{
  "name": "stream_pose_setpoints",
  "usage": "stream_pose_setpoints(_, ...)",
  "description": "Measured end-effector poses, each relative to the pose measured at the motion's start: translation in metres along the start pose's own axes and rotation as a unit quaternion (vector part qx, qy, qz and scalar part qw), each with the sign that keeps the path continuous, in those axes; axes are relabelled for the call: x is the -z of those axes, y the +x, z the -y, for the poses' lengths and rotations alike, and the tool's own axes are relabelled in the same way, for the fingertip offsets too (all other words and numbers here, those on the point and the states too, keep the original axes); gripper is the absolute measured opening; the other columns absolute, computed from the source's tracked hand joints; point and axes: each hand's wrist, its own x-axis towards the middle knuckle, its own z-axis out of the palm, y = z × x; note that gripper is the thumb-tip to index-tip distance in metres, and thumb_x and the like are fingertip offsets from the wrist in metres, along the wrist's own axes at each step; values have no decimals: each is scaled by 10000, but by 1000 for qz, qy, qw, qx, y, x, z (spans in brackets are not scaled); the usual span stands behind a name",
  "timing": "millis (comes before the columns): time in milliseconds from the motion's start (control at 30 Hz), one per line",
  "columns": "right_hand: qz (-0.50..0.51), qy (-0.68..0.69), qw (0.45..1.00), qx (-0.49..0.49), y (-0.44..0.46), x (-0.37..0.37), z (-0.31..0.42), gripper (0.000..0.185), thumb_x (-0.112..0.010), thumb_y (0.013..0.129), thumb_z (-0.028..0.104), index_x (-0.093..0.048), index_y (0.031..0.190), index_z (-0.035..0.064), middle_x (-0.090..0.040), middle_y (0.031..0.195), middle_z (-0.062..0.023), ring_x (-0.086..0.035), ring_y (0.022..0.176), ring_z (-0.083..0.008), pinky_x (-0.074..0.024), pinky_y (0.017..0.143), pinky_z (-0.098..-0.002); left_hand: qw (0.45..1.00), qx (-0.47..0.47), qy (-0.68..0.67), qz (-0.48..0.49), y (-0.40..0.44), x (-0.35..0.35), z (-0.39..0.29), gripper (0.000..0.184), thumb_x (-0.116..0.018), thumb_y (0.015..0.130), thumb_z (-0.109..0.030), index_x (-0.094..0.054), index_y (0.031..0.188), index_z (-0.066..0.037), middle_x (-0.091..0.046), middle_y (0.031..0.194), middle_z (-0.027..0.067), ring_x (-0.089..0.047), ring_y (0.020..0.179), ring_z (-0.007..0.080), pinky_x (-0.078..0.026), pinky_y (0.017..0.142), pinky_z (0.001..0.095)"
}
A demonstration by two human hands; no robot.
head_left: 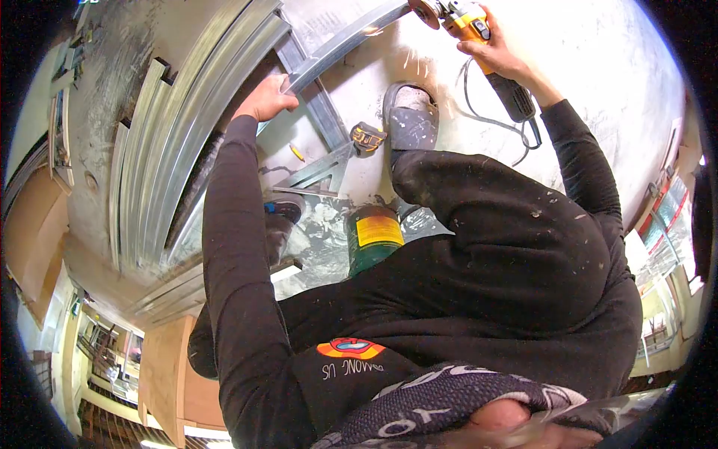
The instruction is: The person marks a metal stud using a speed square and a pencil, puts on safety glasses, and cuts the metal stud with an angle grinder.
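My left hand [271,97] is closed on the near end of a metal profile [348,43], which slants up to the right. In my right hand [499,51] is a yellow and black angle grinder [470,24], its disc at the profile's far end near the top edge. Bright sparks show just beneath the profile. On the floor between my hands and my feet lie a tape measure [368,137], a metal set square [318,173] and a small yellow pencil-like piece [297,153]. Another metal piece [318,101] passes under the held profile.
Long metal profiles [176,127] lie stacked at the left. A green can with a yellow label [376,230] stands by my leg. The grinder's black cable [479,116] loops on the floor at the right. A wooden box [166,367] sits at the lower left.
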Motion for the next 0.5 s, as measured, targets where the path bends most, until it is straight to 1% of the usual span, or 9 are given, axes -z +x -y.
stream_pose_setpoints(67,2,0,1000,4,0,-1,-1,901,-774,745,316,-351,1479,12,-619,1216,-243,-629,1099,-330,-513,929,-396,1000,-4,15,-2,-1,0,0,236,-711,659,-175,-615,784,1,-669,749,120,-637,706,220,-501,683,349)
stream_pose_setpoints(133,-3,-7,1000,2,2,-3,-4,906,-776,744,321,-348,1480,9,-618,1216,-241,-629,1102,-332,-513,929,-394,1000,16,-18,-7,-2,-1,-4,229,-706,664,-162,-617,789,9,-676,753,121,-641,709,218,-505,687,349)
stream_pose_setpoints(267,-11,10,1000,1,1,-2,-8,914,-780,744,318,-343,1483,3,-621,1209,-236,-632,1095,-329,-515,921,-387,1000,15,-11,-7,-3,0,-7,223,-703,672,-152,-620,796,14,-679,757,121,-641,708,216,-506,683,347)
stream_pose_setpoints(333,-9,76,997,5,-1,-2,-10,906,-785,744,310,-350,1475,-2,-631,1188,-220,-638,1071,-304,-518,905,-373,1000,11,-11,0,-2,0,-4,223,-704,677,-151,-621,801,15,-682,761,119,-643,701,210,-507,679,342)
stream_pose_setpoints(367,-8,76,997,4,-1,-3,-10,906,-785,744,310,-350,1475,-2,-631,1188,-220,-638,1071,-304,-518,905,-373,1000,11,-11,0,-2,0,-3,223,-704,677,-151,-621,801,15,-682,761,119,-643,701,210,-507,679,342)
stream_pose_setpoints(433,-23,26,999,3,0,-3,-9,894,-787,745,301,-359,1468,-7,-644,1143,-199,-645,1027,-275,-523,878,-362,999,18,-33,9,-1,0,-2,224,-705,677,-151,-624,804,14,-683,758,115,-646,695,203,-508,675,338)
stream_pose_setpoints(500,-8,21,1000,-6,0,0,-3,891,-786,746,301,-362,1465,-9,-646,1127,-197,-646,1015,-270,-525,869,-364,999,17,-41,9,-1,-1,-2,224,-705,675,-151,-624,803,14,-683,755,114,-646,692,201,-508,673,336)
